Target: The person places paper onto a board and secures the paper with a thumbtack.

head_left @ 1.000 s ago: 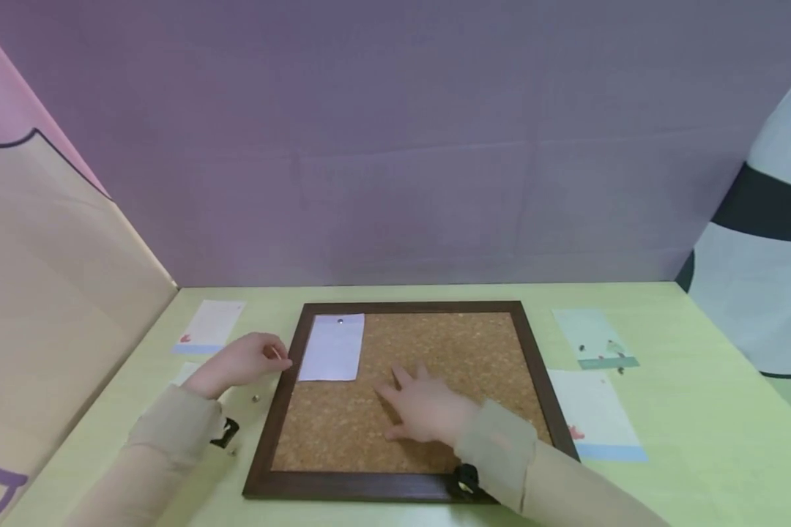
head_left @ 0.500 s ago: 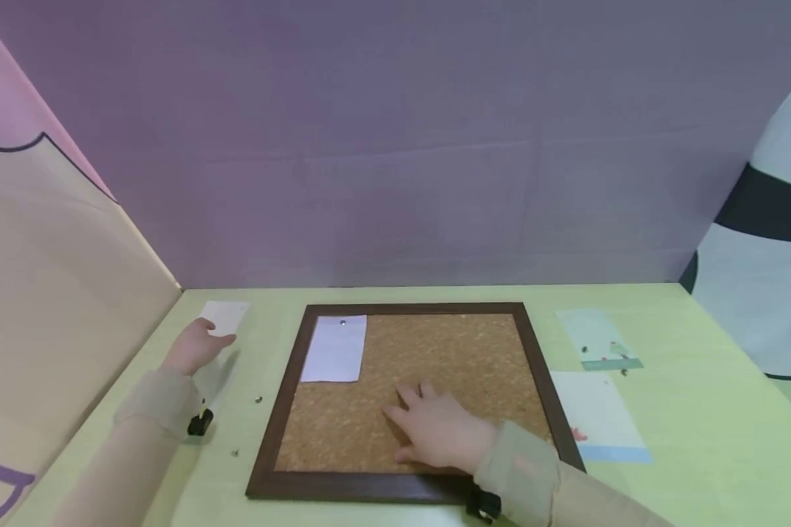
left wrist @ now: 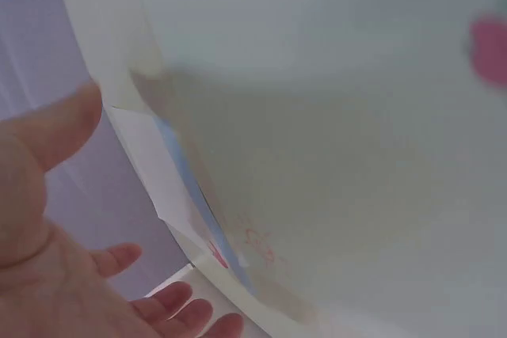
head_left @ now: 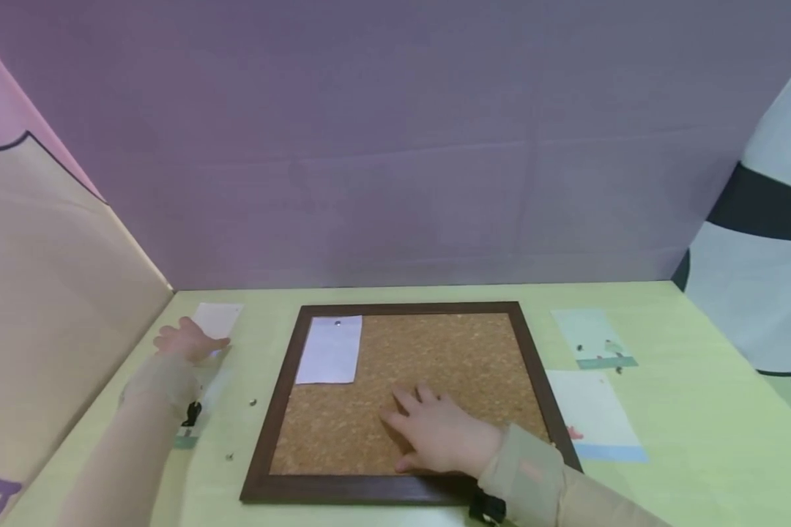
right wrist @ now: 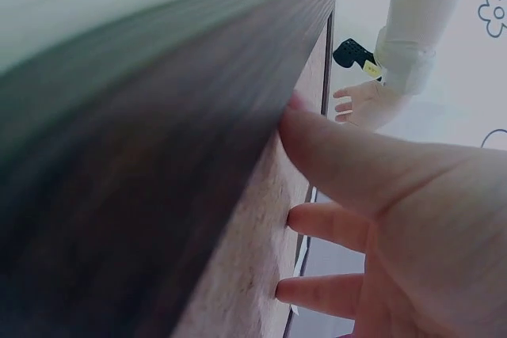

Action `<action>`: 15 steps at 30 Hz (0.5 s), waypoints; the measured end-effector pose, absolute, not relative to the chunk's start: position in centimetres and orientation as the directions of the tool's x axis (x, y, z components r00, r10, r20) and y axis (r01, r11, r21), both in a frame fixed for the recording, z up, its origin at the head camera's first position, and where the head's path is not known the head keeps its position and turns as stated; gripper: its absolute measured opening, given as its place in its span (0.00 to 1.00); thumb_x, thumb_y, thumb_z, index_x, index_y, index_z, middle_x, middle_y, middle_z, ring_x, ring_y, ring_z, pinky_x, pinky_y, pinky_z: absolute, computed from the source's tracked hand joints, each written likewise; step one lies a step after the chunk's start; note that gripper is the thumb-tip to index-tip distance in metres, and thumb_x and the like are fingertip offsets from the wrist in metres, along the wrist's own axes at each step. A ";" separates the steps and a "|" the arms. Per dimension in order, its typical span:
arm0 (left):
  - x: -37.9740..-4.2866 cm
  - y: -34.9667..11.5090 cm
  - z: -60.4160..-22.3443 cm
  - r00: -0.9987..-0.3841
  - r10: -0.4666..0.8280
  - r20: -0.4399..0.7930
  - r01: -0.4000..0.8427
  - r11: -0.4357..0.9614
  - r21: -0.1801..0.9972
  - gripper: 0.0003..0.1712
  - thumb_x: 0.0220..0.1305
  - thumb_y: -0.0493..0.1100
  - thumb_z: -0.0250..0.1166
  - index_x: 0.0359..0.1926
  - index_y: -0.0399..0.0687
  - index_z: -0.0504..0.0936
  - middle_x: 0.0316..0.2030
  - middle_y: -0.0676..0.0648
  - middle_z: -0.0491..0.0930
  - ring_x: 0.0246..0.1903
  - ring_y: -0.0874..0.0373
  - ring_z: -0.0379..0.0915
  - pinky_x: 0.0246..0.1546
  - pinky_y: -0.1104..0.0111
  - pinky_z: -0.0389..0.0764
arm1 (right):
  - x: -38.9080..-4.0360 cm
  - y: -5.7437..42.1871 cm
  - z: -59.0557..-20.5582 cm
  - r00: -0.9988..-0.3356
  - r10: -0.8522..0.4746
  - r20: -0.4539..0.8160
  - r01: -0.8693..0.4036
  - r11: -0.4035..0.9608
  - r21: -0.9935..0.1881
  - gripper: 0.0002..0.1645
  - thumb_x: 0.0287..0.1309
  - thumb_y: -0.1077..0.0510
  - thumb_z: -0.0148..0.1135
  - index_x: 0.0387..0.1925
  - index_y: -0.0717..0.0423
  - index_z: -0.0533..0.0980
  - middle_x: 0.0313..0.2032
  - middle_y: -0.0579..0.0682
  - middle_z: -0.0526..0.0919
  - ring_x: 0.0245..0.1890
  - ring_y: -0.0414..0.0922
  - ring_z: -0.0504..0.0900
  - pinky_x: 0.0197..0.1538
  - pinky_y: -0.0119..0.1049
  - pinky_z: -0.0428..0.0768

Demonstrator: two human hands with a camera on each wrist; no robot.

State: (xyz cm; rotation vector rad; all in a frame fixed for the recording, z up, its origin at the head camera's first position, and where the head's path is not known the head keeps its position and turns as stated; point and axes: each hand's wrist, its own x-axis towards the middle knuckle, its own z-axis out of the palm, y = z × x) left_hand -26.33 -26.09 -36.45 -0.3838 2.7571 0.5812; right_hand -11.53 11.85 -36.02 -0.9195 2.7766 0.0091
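Observation:
My left hand (head_left: 186,340) is over the white card (head_left: 219,318) at the table's far left, thumb and fingers spread. In the left wrist view nothing lies between its fingers, and the card's blue band (left wrist: 186,172) shows beyond them. A second card with a green strip (head_left: 186,442) lies partly hidden under that forearm. My right hand (head_left: 438,432) rests with spread fingers on the framed cork board (head_left: 448,351); its thumb lies beside the dark wooden frame (right wrist: 198,140). A white paper (head_left: 329,355) sits at the board's upper left, with a push pin (head_left: 338,323) near its top.
Two loose pins, one a small pin (head_left: 253,402), lie left of the board. Right of it are a green-edged card (head_left: 587,333) and a blue-edged card (head_left: 596,413), with small pins around them. A purple cloth wall (head_left: 395,183) rises behind the table.
My left hand has gone from beside the board's left frame to the far-left card, and its curled fingers have spread. My right hand has slid slightly down and right on the cork.

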 end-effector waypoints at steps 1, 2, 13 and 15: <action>-26.4 -26.1 -36.5 -0.919 -0.202 -0.339 -0.319 0.887 0.334 0.58 0.61 0.58 0.58 0.65 0.18 0.33 0.58 0.10 0.38 0.60 0.17 0.37 0.56 0.30 0.55 | -11.5 11.9 -36.0 -0.780 -0.591 -0.205 -0.592 0.804 -0.062 0.43 0.51 0.35 0.62 0.67 0.42 0.63 0.69 0.55 0.61 0.64 0.61 0.64 0.55 0.60 0.73; -26.6 -26.2 -36.6 -0.917 -0.209 -0.340 -0.321 0.892 0.319 0.59 0.60 0.59 0.58 0.65 0.18 0.33 0.58 0.10 0.38 0.60 0.17 0.38 0.56 0.30 0.55 | -11.5 11.9 -36.0 -0.779 -0.592 -0.206 -0.592 0.803 -0.066 0.43 0.52 0.35 0.62 0.67 0.42 0.63 0.69 0.56 0.60 0.64 0.61 0.64 0.55 0.60 0.73; -27.5 -27.5 -37.0 -0.890 -0.272 -0.366 -0.384 0.880 0.280 0.64 0.60 0.65 0.56 0.66 0.22 0.27 0.56 0.09 0.41 0.59 0.17 0.41 0.55 0.31 0.59 | -11.5 11.6 -35.9 -0.773 -0.609 -0.177 -0.615 0.788 -0.029 0.43 0.50 0.34 0.62 0.66 0.42 0.65 0.67 0.55 0.62 0.62 0.60 0.65 0.52 0.59 0.75; -26.9 -27.1 -36.8 -0.894 -0.274 -0.356 -0.387 0.872 0.301 0.61 0.61 0.63 0.55 0.66 0.21 0.29 0.56 0.10 0.43 0.59 0.17 0.42 0.56 0.32 0.59 | -11.5 11.6 -36.0 -0.774 -0.607 -0.181 -0.612 0.790 -0.029 0.43 0.50 0.34 0.62 0.66 0.42 0.65 0.67 0.55 0.62 0.62 0.60 0.65 0.52 0.58 0.75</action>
